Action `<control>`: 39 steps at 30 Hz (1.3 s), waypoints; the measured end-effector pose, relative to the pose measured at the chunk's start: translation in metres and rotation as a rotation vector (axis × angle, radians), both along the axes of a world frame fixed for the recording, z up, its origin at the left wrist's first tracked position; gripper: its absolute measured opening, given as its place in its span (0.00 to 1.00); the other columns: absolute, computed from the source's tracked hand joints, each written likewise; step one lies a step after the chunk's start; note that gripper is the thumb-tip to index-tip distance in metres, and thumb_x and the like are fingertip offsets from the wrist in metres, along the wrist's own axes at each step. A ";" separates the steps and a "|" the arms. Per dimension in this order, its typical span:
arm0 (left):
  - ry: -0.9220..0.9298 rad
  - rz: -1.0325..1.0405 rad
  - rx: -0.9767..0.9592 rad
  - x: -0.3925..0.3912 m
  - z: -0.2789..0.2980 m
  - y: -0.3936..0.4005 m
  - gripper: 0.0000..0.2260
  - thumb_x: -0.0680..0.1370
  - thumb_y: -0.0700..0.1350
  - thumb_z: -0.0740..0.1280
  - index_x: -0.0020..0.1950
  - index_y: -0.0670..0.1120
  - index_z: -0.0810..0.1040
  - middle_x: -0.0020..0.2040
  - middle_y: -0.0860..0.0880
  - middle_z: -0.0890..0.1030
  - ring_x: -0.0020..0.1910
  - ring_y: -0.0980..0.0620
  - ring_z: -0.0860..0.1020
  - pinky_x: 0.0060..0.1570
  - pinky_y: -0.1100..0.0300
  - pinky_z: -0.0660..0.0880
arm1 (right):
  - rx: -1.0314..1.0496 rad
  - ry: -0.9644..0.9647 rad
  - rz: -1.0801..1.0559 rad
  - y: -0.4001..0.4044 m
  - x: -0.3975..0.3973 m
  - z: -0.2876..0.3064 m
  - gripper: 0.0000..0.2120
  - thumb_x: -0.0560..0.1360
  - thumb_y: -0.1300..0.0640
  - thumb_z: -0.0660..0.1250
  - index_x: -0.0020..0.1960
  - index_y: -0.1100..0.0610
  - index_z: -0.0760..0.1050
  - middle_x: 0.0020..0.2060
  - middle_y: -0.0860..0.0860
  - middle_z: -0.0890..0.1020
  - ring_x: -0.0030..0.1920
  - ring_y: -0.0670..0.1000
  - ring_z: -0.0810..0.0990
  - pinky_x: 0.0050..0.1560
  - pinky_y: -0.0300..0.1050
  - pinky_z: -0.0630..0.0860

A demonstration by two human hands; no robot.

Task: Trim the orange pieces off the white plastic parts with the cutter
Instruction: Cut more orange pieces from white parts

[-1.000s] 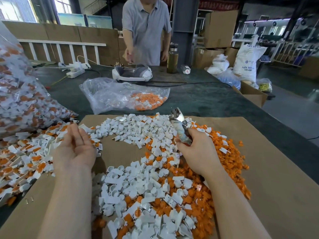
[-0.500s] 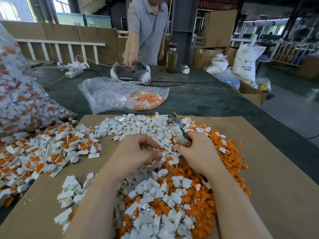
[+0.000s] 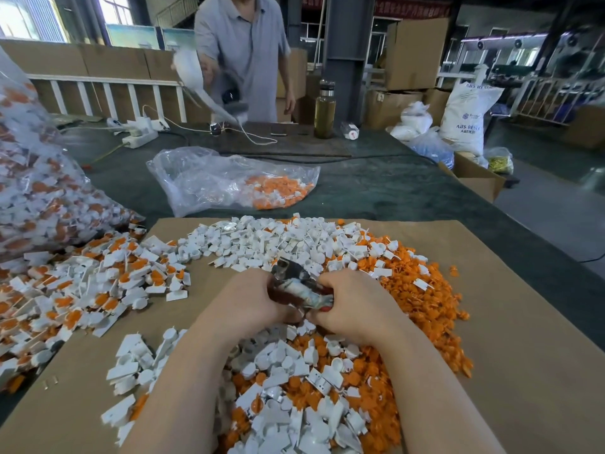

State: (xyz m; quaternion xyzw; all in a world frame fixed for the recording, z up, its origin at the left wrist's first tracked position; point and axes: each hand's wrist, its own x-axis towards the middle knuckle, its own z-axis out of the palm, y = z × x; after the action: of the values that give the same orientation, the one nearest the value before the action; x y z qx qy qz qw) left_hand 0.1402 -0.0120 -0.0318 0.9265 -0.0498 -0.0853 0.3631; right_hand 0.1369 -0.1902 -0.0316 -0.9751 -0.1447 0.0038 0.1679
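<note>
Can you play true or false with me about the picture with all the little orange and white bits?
1. Both hands are together at the cutter. True: the left hand and right hand meet around it.
2. The loose orange pieces are mostly heaped on the right. True.
3. The cardboard sheet is blue. False: it is brown.
4. The clear bag behind the cardboard holds only white parts. False: orange pieces show inside it.
5. The bottle is lying down. False: it stands upright on the table.
</note>
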 end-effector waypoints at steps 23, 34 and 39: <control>-0.093 0.192 -0.085 0.002 -0.002 0.007 0.07 0.68 0.50 0.78 0.36 0.51 0.83 0.31 0.55 0.82 0.31 0.60 0.78 0.27 0.67 0.68 | -0.040 0.010 -0.102 0.005 0.005 -0.011 0.12 0.70 0.41 0.69 0.45 0.49 0.76 0.38 0.45 0.77 0.40 0.48 0.77 0.40 0.47 0.80; -0.053 0.328 -0.510 -0.002 0.005 0.010 0.10 0.76 0.39 0.72 0.43 0.55 0.85 0.38 0.50 0.86 0.36 0.53 0.82 0.45 0.54 0.80 | 0.113 -0.040 -0.148 0.004 0.005 -0.008 0.10 0.73 0.44 0.67 0.41 0.49 0.72 0.36 0.46 0.77 0.36 0.46 0.77 0.33 0.42 0.74; 0.142 0.353 -0.992 -0.006 0.016 -0.001 0.08 0.79 0.36 0.68 0.52 0.46 0.83 0.44 0.42 0.86 0.44 0.48 0.86 0.37 0.61 0.81 | 0.419 -0.047 -0.208 -0.001 0.003 -0.001 0.07 0.73 0.52 0.68 0.41 0.55 0.75 0.35 0.51 0.80 0.35 0.50 0.78 0.32 0.44 0.74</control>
State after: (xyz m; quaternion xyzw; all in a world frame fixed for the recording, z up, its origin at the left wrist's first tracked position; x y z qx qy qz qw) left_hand 0.1340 -0.0131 -0.0161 0.6296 0.0972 -0.0519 0.7691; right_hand 0.1400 -0.1907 -0.0331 -0.9284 -0.0450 -0.0666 0.3628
